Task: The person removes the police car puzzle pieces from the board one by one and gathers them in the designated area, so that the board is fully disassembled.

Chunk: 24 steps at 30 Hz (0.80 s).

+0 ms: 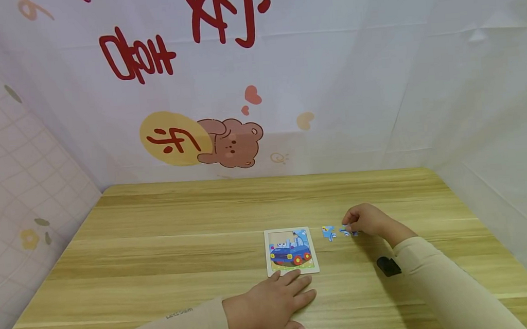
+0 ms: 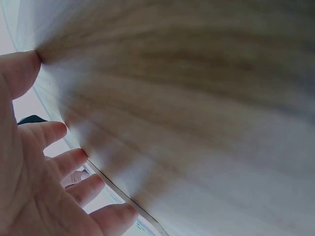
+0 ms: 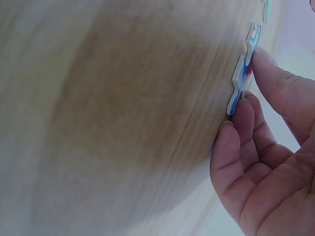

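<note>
A puzzle in a white frame [image 1: 315, 263] shows a blue car; bare backing shows at its upper left. My left hand [image 1: 272, 306] [image 2: 54, 182] lies spread on the table, fingertips at the frame's near edge. To the frame's right is a loose blue piece [image 1: 327, 231]. Further right, my right hand [image 1: 369, 222] [image 3: 275, 157] is over two more pieces, its thumb and fingertips around the edges of one puzzle piece [image 3: 238, 81]. Another piece [image 3: 253, 37] touches it near the thumb tip. Both look flat on the table.
The wooden table [image 1: 179, 212] reaches back to a white printed cloth [image 1: 331, 76], with cloth at both sides too. A small black object [image 1: 387, 266] shows beside the right sleeve [image 1: 439, 274].
</note>
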Each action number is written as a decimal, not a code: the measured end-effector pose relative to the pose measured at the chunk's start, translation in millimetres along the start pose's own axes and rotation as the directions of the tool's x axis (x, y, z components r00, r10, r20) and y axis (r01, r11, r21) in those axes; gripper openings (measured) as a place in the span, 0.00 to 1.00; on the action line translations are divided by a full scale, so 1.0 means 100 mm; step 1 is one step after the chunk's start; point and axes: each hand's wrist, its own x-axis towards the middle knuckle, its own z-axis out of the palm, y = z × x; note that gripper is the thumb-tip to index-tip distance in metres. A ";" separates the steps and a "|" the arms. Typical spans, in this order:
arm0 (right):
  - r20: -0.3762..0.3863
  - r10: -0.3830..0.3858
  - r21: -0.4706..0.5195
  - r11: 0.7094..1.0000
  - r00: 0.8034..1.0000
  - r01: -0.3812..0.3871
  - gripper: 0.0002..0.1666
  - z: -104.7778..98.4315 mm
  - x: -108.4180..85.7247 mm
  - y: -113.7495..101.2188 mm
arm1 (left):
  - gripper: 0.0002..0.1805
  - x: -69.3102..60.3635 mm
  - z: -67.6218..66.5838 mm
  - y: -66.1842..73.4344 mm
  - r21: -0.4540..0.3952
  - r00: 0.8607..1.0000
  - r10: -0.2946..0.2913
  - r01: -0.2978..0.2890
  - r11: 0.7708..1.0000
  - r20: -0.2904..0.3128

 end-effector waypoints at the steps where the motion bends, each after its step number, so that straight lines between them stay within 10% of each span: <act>1: 0.002 -0.001 0.000 1.000 1.000 0.001 0.05 0.00 0.00 0.00 | 0.35 0.00 0.00 0.00 -0.002 1.000 0.000 0.000 1.000 -0.001; 24: -0.120 -0.142 0.023 0.989 0.983 0.146 0.12 0.22 0.09 -0.33 | 0.35 0.01 -0.01 -0.02 -0.021 1.000 0.006 -0.006 1.000 0.006</act>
